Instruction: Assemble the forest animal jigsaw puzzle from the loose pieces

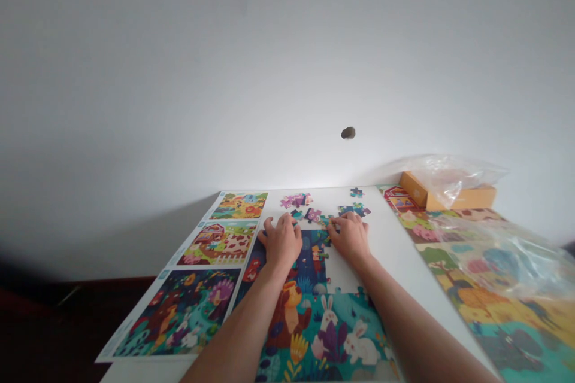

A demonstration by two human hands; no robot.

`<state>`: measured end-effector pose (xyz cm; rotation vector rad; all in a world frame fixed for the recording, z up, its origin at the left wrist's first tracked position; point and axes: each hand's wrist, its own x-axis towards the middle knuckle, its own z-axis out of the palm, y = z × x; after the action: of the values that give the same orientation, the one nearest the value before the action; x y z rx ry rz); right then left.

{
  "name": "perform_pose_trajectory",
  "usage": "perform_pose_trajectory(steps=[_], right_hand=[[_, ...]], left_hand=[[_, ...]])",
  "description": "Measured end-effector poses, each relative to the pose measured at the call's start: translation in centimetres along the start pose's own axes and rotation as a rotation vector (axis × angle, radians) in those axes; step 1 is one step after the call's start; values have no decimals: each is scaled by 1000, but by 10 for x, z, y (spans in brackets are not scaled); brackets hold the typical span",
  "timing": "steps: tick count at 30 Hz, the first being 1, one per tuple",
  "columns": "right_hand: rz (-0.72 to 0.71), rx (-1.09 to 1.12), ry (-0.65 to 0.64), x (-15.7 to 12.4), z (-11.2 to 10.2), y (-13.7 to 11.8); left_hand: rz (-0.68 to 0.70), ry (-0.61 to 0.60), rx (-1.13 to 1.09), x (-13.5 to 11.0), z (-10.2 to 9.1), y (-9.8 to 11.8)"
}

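Note:
A partly assembled jigsaw puzzle [314, 317] with rabbits and a bear lies on the white table [395, 251] in front of me. My left hand [281, 242] rests flat on its upper left edge, fingers stretched toward loose pieces. My right hand [350, 234] lies on the puzzle's upper right edge, its fingers curled over a small piece [324, 221] that I can barely make out. Loose pieces [296, 200] lie scattered just beyond both hands, pink ones at the left, blue ones [354, 209] at the right.
A reference sheet [197, 269] with three printed pictures lies at the left, overhanging the table edge. At the right lie finished puzzles [467, 275] under clear plastic [516, 257], and an orange box [449, 194] in a plastic bag. A white wall stands close behind.

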<state>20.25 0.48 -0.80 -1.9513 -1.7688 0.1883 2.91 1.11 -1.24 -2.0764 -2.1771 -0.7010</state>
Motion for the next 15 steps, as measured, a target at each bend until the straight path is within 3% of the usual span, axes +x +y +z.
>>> perform_pose_trajectory(steps=[15], right_hand=[[-5, -6, -4, -1, 1, -1]], left_hand=[[-47, -57, -74, 6, -6, 1]])
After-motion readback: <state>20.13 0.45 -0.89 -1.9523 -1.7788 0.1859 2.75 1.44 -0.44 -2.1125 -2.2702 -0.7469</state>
